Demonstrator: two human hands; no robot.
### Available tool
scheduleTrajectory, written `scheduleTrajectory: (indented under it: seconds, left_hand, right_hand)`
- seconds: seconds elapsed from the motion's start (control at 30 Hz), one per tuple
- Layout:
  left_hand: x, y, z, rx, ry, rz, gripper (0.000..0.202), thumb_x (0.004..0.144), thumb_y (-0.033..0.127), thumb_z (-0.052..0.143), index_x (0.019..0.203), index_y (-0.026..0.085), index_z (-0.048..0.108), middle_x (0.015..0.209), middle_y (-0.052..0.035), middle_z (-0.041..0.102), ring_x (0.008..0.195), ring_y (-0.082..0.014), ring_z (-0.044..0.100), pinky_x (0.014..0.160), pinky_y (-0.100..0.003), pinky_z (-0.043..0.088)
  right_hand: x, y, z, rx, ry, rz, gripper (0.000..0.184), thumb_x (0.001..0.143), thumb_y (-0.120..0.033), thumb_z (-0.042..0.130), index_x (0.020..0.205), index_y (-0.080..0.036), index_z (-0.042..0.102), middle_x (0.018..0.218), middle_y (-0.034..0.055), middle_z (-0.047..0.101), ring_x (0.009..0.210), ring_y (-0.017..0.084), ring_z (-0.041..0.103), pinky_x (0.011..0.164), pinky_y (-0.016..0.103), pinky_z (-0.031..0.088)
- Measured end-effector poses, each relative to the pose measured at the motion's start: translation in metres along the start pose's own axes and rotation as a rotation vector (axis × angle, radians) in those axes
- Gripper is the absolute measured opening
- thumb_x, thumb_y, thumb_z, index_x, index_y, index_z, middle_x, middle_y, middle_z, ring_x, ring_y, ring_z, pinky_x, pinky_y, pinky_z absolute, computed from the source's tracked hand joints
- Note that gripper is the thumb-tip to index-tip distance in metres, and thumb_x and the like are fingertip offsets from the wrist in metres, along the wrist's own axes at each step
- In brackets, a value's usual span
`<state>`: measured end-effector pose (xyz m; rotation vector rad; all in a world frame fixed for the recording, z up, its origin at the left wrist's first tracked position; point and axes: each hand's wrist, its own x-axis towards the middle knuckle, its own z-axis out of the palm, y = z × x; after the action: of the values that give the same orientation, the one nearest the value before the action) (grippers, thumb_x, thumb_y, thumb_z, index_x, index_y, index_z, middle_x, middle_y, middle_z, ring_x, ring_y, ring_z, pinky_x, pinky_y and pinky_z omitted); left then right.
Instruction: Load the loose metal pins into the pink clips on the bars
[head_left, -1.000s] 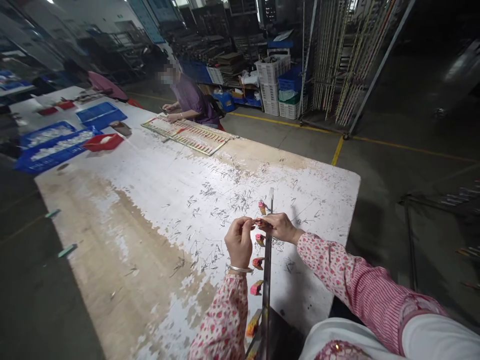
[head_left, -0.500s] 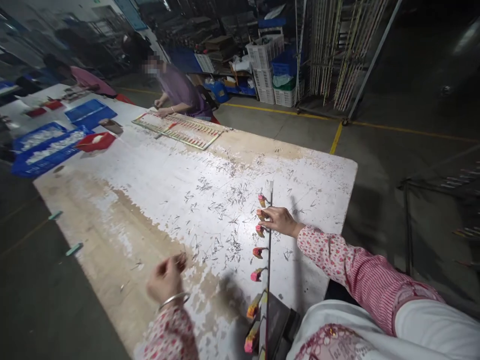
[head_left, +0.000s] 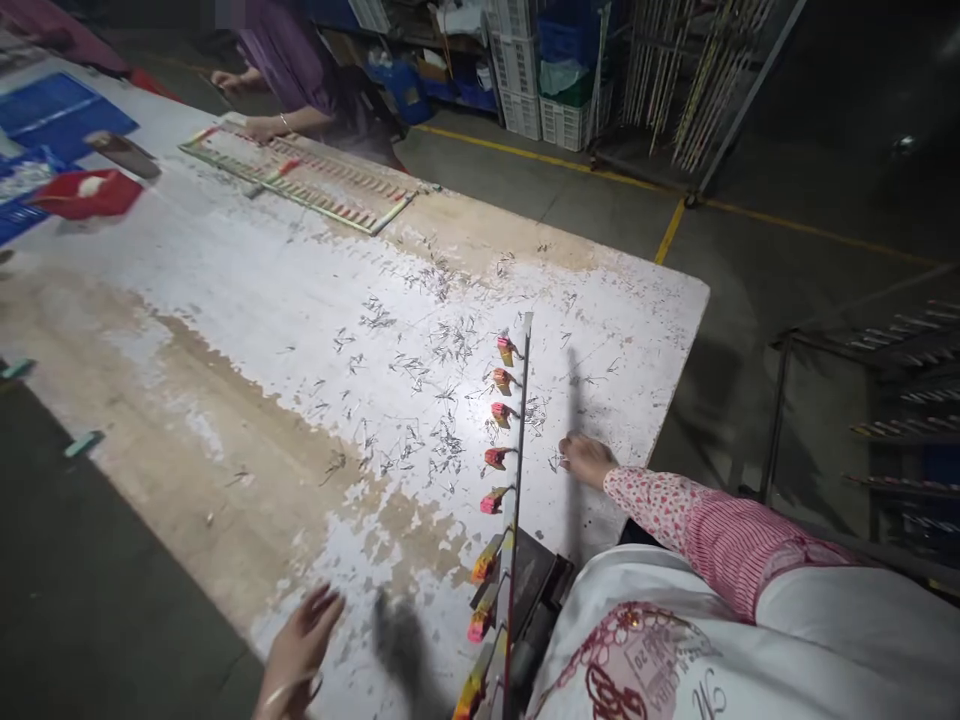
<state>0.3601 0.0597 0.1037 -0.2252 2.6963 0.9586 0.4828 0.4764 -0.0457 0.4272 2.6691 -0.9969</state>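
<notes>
Could pass over the scuffed white-and-tan tabletop (head_left: pixel 360 555), right of the bare left hand (head_left: pixel 301 640). Was blocked farther right by a long, thin metal bar (head_left: pixel 523 400) lined with small pink-and-yellow pieces (head_left: pixel 493 501).

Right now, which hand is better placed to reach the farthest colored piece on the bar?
Probably the right hand: it is beside the metal bar, nearer that pink-topped piece. The left hand is lower left, well apart from both.

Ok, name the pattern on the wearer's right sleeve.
Right sleeve: reddish spots on pale cloth toward the cuff, then pink stripes; head view shows it.
</notes>
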Motion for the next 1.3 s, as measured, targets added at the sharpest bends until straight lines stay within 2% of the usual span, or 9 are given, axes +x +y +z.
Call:
scheduleTrajectory:
  seconds: [0.03, 0.1, 0.27, 0.43, 0.67, 0.9, 1.03, 1.13, 1.3]
  left_hand:
    - [0.010, 0.016, 0.014, -0.089, -0.059, -0.024, 0.075, 0.043, 0.074, 0.071, 0.088, 0.015, 0.063, 0.079, -0.0114, 0.072, 0.090, -0.0377, 0.068, 0.079, -0.051, 0.055]
    - [0.026, 0.059, 0.043, -0.260, -0.225, 0.048, 0.075, 0.051, 0.067, 0.074, 0.104, 0.016, 0.060, 0.103, -0.0146, 0.071, 0.107, -0.0352, 0.063, 0.092, -0.048, 0.051]
    - [0.023, 0.171, 0.099, -0.430, -0.487, 0.302, 0.057, 0.067, 0.053, 0.073, 0.107, 0.014, 0.062, 0.111, -0.0162, 0.068, 0.106, -0.0308, 0.063, 0.096, -0.047, 0.048]
    - [0.015, 0.221, 0.129, -0.577, -0.524, 0.448, 0.051, 0.078, 0.052, 0.064, 0.112, 0.014, 0.061, 0.118, -0.0161, 0.064, 0.105, -0.0273, 0.062, 0.088, -0.040, 0.050]
    - [0.021, 0.253, 0.150, -0.569, -0.678, 0.629, 0.054, 0.088, 0.055, 0.048, 0.125, 0.017, 0.057, 0.129, -0.0134, 0.059, 0.117, -0.0283, 0.054, 0.094, -0.039, 0.045]
    - [0.033, 0.255, 0.159, -0.556, -0.844, 0.676, 0.049, 0.085, 0.047, 0.058, 0.124, 0.016, 0.058, 0.126, -0.0120, 0.061, 0.116, -0.0275, 0.054, 0.100, -0.040, 0.041]
    - [0.041, 0.253, 0.160, -0.513, -0.850, 0.745, 0.042, 0.086, 0.040, 0.058, 0.120, 0.016, 0.059, 0.127, -0.0123, 0.060, 0.114, -0.0257, 0.055, 0.096, -0.038, 0.043]
    - [0.044, 0.252, 0.162, -0.455, -0.793, 0.786, 0.039, 0.084, 0.038, 0.060, 0.116, 0.016, 0.061, 0.122, -0.0121, 0.064, 0.112, -0.0257, 0.058, 0.098, -0.038, 0.042]
    - [0.040, 0.254, 0.170, -0.400, -0.656, 0.819, 0.035, 0.082, 0.037, 0.062, 0.109, 0.017, 0.068, 0.110, -0.0090, 0.071, 0.104, -0.0267, 0.063, 0.095, -0.039, 0.045]
  right_hand:
    - [0.000, -0.002, 0.002, -0.013, -0.012, -0.009, 0.013, 0.081, -0.020, 0.062, 0.093, -0.015, 0.063, 0.105, 0.0119, 0.061, 0.098, 0.022, 0.057, 0.078, 0.030, 0.042]
    - [0.003, -0.004, 0.001, -0.023, -0.027, -0.015, 0.010, 0.084, -0.017, 0.057, 0.093, -0.016, 0.062, 0.105, 0.0107, 0.061, 0.096, 0.021, 0.057, 0.077, 0.028, 0.042]
    - [0.015, -0.005, -0.018, 0.017, -0.025, -0.010, 0.010, 0.081, -0.013, 0.056, 0.088, -0.016, 0.062, 0.086, 0.0044, 0.066, 0.081, 0.016, 0.060, 0.070, 0.024, 0.040]
    - [0.026, -0.016, -0.048, 0.090, -0.020, -0.094, 0.017, 0.077, -0.008, 0.056, 0.089, -0.016, 0.064, 0.079, 0.0035, 0.068, 0.075, 0.015, 0.061, 0.071, 0.024, 0.041]
    - [0.046, -0.036, -0.082, 0.282, -0.063, -0.190, 0.012, 0.074, -0.009, 0.060, 0.080, -0.015, 0.068, 0.080, 0.0053, 0.069, 0.076, 0.016, 0.062, 0.072, 0.025, 0.045]
    - [0.049, -0.036, -0.098, 0.554, -0.094, -0.082, 0.012, 0.078, -0.022, 0.061, 0.082, -0.012, 0.067, 0.071, 0.0040, 0.067, 0.058, 0.011, 0.059, 0.052, 0.021, 0.046]
    - [0.036, -0.042, -0.121, 0.804, -0.020, -0.060, 0.025, 0.078, -0.037, 0.063, 0.083, -0.013, 0.063, 0.084, 0.0075, 0.069, 0.069, 0.012, 0.061, 0.054, 0.020, 0.047]
    - [0.023, -0.059, -0.148, 1.022, 0.059, -0.117, 0.031, 0.074, -0.043, 0.069, 0.080, -0.014, 0.061, 0.074, 0.0046, 0.068, 0.059, 0.010, 0.057, 0.052, 0.020, 0.045]
    - [0.005, -0.104, -0.197, 0.813, 0.403, -0.415, 0.024, 0.082, -0.040, 0.063, 0.082, -0.017, 0.062, 0.072, 0.0009, 0.065, 0.064, 0.011, 0.059, 0.062, 0.024, 0.048]
